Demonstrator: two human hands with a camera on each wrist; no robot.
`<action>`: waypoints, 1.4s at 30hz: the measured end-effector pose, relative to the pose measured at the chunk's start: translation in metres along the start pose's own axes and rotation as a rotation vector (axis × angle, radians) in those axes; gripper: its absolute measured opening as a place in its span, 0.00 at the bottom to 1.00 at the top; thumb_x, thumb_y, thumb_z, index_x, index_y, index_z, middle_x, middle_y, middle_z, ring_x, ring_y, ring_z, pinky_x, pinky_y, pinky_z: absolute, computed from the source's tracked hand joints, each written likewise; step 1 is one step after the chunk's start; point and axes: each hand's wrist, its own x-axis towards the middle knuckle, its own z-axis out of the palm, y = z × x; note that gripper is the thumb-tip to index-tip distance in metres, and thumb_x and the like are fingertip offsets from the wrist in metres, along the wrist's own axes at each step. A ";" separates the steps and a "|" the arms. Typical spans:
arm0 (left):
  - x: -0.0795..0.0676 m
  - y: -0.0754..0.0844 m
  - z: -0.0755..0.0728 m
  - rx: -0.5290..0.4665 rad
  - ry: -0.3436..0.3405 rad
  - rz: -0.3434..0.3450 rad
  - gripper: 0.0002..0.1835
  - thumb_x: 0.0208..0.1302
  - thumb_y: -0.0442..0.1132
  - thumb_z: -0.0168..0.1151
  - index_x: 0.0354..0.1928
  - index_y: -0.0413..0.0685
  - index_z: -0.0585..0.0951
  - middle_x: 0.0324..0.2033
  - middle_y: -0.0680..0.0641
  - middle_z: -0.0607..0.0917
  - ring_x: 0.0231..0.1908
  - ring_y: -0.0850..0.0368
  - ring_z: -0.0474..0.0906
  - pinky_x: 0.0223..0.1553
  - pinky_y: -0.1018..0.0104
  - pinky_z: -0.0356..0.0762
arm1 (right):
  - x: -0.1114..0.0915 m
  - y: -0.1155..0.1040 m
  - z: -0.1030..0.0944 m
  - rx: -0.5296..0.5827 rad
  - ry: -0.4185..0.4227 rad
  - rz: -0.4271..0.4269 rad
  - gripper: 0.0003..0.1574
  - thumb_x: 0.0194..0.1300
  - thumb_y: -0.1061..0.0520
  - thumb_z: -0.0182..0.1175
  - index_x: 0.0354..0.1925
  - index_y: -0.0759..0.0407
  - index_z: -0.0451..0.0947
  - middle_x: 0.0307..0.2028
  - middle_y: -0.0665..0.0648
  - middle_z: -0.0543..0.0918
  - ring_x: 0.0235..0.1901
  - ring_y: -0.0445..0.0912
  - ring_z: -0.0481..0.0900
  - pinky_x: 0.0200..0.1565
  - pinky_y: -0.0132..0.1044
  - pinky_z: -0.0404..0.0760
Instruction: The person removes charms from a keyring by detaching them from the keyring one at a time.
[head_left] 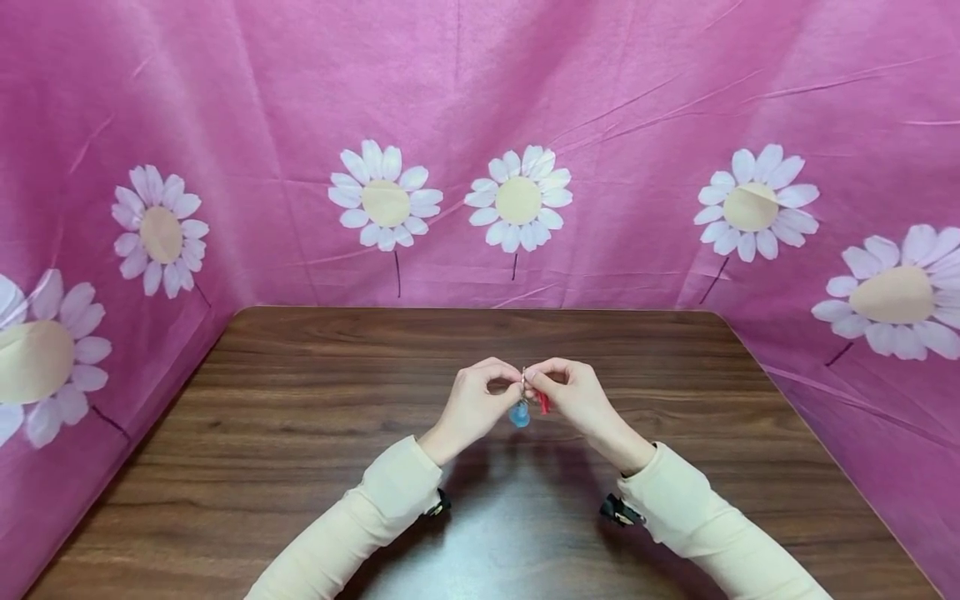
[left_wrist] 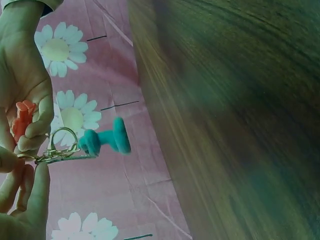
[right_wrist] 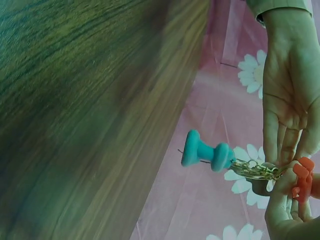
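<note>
Above the table, both hands meet at a keychain (head_left: 520, 414). My left hand (head_left: 480, 404) pinches its gold ring (head_left: 523, 377) between thumb and fingertips. The right hand (head_left: 579, 396) is against the other side of the ring, its fingers curled round a small red piece (left_wrist: 22, 120) with rounded knobs. A teal dumbbell-shaped charm (right_wrist: 206, 151) hangs from a gold chain (right_wrist: 252, 169), free of both hands. In the left wrist view, a second gold loop (left_wrist: 64, 137) shows beside the chain. Fingers hide how the red piece joins the ring.
A brown wood-grain table (head_left: 300, 392) lies beneath the hands. Pink cloth (head_left: 450, 75) printed with white daisies hangs round its back and sides. Black straps (head_left: 621, 510) show at the cuffs of the cream sleeves (head_left: 667, 500).
</note>
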 end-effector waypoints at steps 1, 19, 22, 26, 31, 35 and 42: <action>0.000 0.000 0.000 0.004 0.002 0.009 0.03 0.53 0.29 0.61 0.29 0.40 0.84 0.30 0.48 0.84 0.34 0.60 0.80 0.35 0.76 0.79 | 0.000 0.000 0.000 0.002 0.004 0.001 0.15 0.61 0.64 0.57 0.40 0.79 0.74 0.19 0.48 0.79 0.17 0.35 0.73 0.21 0.30 0.77; -0.001 -0.002 -0.003 0.123 0.002 0.241 0.03 0.49 0.30 0.61 0.25 0.43 0.83 0.26 0.52 0.82 0.29 0.65 0.79 0.34 0.77 0.77 | -0.005 0.004 -0.002 -0.044 -0.032 0.005 0.14 0.62 0.62 0.56 0.38 0.76 0.76 0.20 0.48 0.79 0.17 0.36 0.72 0.20 0.29 0.75; -0.002 -0.002 -0.002 0.124 0.007 0.255 0.04 0.47 0.30 0.61 0.24 0.44 0.83 0.25 0.52 0.82 0.29 0.65 0.78 0.34 0.75 0.77 | -0.007 0.003 -0.001 -0.053 -0.027 0.001 0.14 0.62 0.62 0.56 0.38 0.75 0.76 0.19 0.47 0.78 0.16 0.36 0.71 0.19 0.30 0.75; -0.001 -0.002 -0.001 0.112 0.020 0.259 0.04 0.46 0.30 0.62 0.22 0.46 0.82 0.24 0.53 0.81 0.28 0.66 0.78 0.33 0.74 0.78 | -0.008 0.002 -0.001 -0.065 -0.015 -0.009 0.13 0.62 0.62 0.56 0.38 0.75 0.76 0.19 0.48 0.78 0.15 0.36 0.71 0.19 0.30 0.73; -0.001 -0.002 0.001 0.080 0.031 0.239 0.04 0.46 0.30 0.61 0.21 0.45 0.82 0.23 0.52 0.81 0.27 0.66 0.77 0.32 0.77 0.77 | -0.008 0.001 -0.001 -0.071 -0.006 -0.034 0.12 0.62 0.63 0.56 0.37 0.74 0.76 0.19 0.48 0.78 0.16 0.37 0.72 0.19 0.32 0.75; -0.001 -0.001 0.001 0.060 0.025 0.210 0.04 0.46 0.29 0.60 0.22 0.44 0.82 0.23 0.50 0.81 0.27 0.66 0.77 0.31 0.76 0.78 | -0.008 0.002 -0.002 -0.063 -0.013 -0.038 0.12 0.62 0.63 0.56 0.37 0.75 0.76 0.20 0.50 0.79 0.17 0.37 0.73 0.20 0.33 0.77; 0.001 -0.001 0.002 0.054 0.030 0.187 0.03 0.47 0.30 0.60 0.22 0.44 0.82 0.23 0.50 0.81 0.26 0.67 0.76 0.30 0.76 0.78 | -0.006 0.002 -0.004 -0.085 -0.017 -0.069 0.12 0.63 0.62 0.56 0.37 0.74 0.76 0.22 0.51 0.79 0.18 0.37 0.72 0.21 0.29 0.74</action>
